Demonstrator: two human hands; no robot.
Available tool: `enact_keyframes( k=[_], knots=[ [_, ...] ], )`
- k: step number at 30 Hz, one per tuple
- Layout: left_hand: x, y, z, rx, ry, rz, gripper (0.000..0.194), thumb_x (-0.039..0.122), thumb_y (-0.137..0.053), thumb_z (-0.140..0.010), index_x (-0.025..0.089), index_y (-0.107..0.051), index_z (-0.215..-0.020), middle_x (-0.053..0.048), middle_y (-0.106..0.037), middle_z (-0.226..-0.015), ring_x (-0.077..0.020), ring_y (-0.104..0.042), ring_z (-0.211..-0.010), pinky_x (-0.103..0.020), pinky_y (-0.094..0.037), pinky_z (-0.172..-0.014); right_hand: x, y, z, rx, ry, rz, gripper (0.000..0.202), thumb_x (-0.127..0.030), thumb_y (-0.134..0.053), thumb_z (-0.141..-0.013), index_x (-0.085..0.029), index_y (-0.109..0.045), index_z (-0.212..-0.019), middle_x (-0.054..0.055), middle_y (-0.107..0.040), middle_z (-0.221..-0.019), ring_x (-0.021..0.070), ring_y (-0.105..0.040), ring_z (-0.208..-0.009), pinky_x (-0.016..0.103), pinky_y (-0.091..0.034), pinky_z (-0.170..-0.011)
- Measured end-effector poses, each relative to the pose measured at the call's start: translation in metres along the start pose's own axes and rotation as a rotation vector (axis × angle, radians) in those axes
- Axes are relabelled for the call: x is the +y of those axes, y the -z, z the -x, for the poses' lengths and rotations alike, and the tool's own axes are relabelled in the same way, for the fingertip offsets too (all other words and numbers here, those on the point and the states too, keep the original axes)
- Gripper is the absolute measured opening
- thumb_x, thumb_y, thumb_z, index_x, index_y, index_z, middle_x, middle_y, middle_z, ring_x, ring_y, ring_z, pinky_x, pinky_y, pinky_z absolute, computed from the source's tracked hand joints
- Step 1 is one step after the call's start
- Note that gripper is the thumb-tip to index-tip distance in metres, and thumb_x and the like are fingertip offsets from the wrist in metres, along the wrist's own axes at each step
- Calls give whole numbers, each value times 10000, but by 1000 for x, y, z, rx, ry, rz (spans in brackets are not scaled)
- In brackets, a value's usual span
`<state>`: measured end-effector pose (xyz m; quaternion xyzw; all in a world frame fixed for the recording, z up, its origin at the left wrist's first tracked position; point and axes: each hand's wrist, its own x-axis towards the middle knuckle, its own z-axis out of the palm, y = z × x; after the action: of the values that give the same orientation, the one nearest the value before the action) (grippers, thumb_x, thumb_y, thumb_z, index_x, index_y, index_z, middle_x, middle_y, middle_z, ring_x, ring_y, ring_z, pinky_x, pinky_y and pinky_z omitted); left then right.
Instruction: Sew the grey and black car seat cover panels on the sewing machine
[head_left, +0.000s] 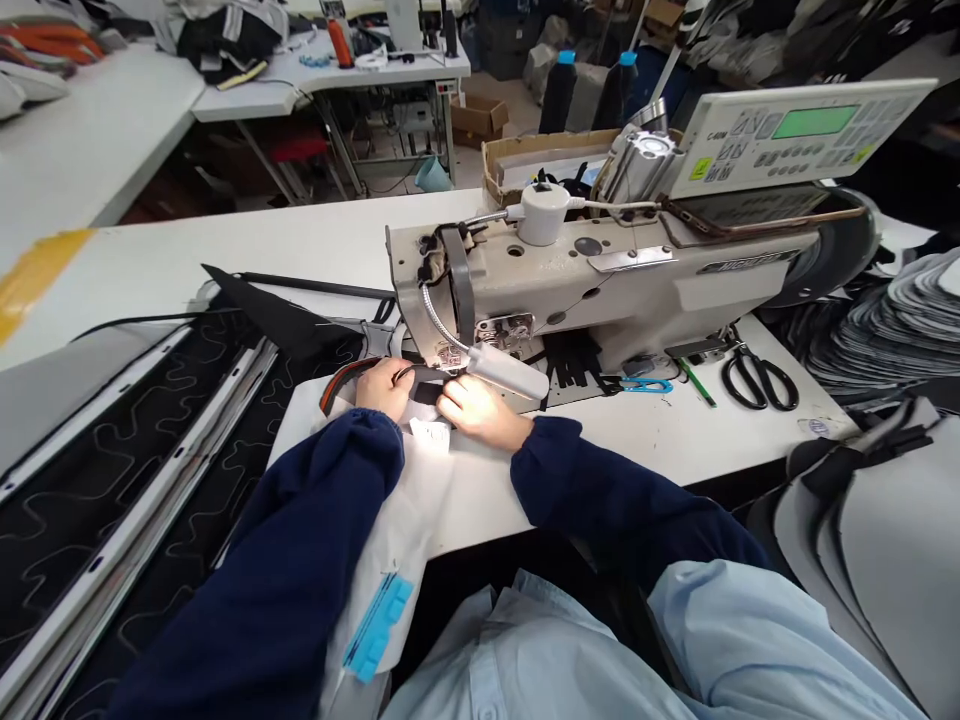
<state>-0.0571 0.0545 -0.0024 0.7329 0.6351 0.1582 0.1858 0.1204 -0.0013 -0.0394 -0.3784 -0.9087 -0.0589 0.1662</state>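
Under the needle end of a beige sewing machine, both my hands hold a piece of fabric with a black strip. My left hand has its fingers pressed together on the fabric, left of the needle area. Close to the lamp, my right hand pinches the strip's right side. The white part of the fabric hangs over the table's front edge and carries a blue patch. A white lamp lights the spot. The fingertips are partly hidden.
Black scissors, blue snips and a green pen lie on the table right of my right hand. Black quilted panels fill the left side. Stacked grey pieces stand at the right. A control panel sits behind the machine.
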Motion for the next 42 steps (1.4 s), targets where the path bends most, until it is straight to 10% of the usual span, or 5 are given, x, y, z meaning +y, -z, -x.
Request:
enact_keyframes(
  k=[8, 15, 21, 28, 42],
  knots=[
    [1, 2, -1, -3, -6, -33, 265, 228, -466, -822, 181, -676, -976, -46, -700, -979, -205, -641, -919, -283, -500, -844, -34, -8, 16, 28, -186, 73, 298, -73, -295, -942, -60, -592, -921, 195, -566, -991, 279, -522, -1043, 439, -427, -952],
    [7, -3, 7, -102, -385, -202, 276, 181, -466, -828, 165, -695, -981, -68, -653, -1057, -233, -577, -1044, -301, -461, -940, -27, 9, 10, -123, -179, 24, 298, -50, -300, -919, -72, -588, -992, 150, -587, -909, 228, -570, -861, 382, -484, -852],
    [8, -1, 9, -253, -663, -373, 345, 141, -425, -851, 188, -729, -1008, -88, -651, -950, -228, -543, -923, -328, -468, -854, -36, 13, 22, 42, -185, -32, 386, -213, -403, -953, -64, -451, -1306, 205, -555, -1175, 286, -503, -1125, 423, -458, -908],
    [3, -13, 19, -31, -816, -335, 372, 41, -441, -802, 246, -718, -942, -33, -706, -879, -214, -568, -916, -462, -344, -922, -42, 7, 22, 119, 46, 162, 295, -28, -337, -917, -74, -628, -903, 149, -647, -877, 229, -596, -877, 437, -460, -892],
    [11, -20, 15, -89, -809, -327, 265, 143, -483, -808, 186, -735, -877, -67, -668, -755, -203, -599, -823, -326, -438, -778, -31, 3, 20, 134, 70, 146, 308, -19, -350, -909, -124, -603, -767, 86, -599, -730, 193, -559, -760, 451, -475, -829]
  ],
)
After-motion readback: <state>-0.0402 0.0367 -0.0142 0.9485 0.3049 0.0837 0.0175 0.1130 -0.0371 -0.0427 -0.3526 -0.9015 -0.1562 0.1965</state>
